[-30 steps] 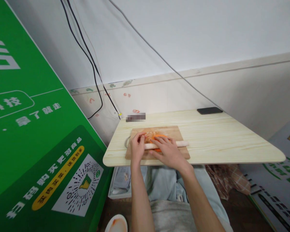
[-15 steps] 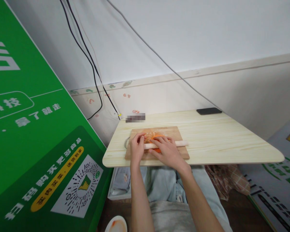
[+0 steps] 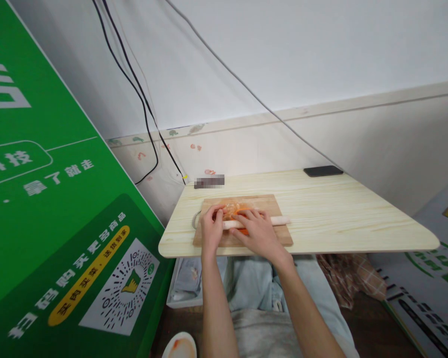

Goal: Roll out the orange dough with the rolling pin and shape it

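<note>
A wooden cutting board (image 3: 260,203) lies on the pale table in front of me. An orange, dough-like piece (image 3: 230,216) rests on it, largely covered by my hands. Across it lies a light wooden rolling pin (image 3: 280,221), its right end reaching the board's right edge. My right hand (image 3: 259,231) is spread flat over the pin, fingers stretched forward. At the pin's left end, my left hand (image 3: 212,229) has its thumb and fingers curled together by the orange piece's left side. What they pinch, if anything, is hidden.
A metal ring handle (image 3: 195,220) sticks out at the board's left. Toward the table's back are a blurred-out dark object (image 3: 209,182) and a black phone (image 3: 323,171). Below stand a white bin (image 3: 186,298) and a stained white dish (image 3: 179,346). A green panel (image 3: 59,223) rises at left.
The rolling pin and my right hand have shifted very slightly away from me. My left hand stays in nearly the same place.
</note>
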The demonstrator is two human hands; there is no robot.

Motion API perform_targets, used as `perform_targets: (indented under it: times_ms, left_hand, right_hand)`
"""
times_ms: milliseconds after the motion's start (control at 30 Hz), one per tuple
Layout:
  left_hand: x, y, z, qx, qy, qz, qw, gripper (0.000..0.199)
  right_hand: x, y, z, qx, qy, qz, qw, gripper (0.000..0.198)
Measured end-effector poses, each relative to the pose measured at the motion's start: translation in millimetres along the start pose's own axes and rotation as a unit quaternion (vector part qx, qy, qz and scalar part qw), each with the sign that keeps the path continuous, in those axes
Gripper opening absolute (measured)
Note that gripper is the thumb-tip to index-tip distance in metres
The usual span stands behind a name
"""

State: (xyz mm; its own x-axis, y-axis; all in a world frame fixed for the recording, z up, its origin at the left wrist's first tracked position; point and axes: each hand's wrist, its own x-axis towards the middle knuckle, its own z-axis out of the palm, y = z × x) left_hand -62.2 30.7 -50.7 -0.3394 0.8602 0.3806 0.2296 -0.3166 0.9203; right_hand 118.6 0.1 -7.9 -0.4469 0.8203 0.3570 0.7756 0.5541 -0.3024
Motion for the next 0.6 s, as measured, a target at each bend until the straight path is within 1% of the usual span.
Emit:
perform_targets:
  times_ms: [133, 600]
  left_hand:
    - [0.1, -0.8, 0.2, -0.005, 0.001, -0.003, 1.0, 0.022]
    - [1.8, -3.6, -0.2, 0.012, 0.006, 0.009, 1.0, 0.023]
  right_hand:
    - [0.7, -0.8, -0.2, -0.01, 0.0, 0.001, 1.0, 0.041]
    - [6.3, -3.8, 7.7, -0.037, 0.04, 0.02, 0.998, 0.031]
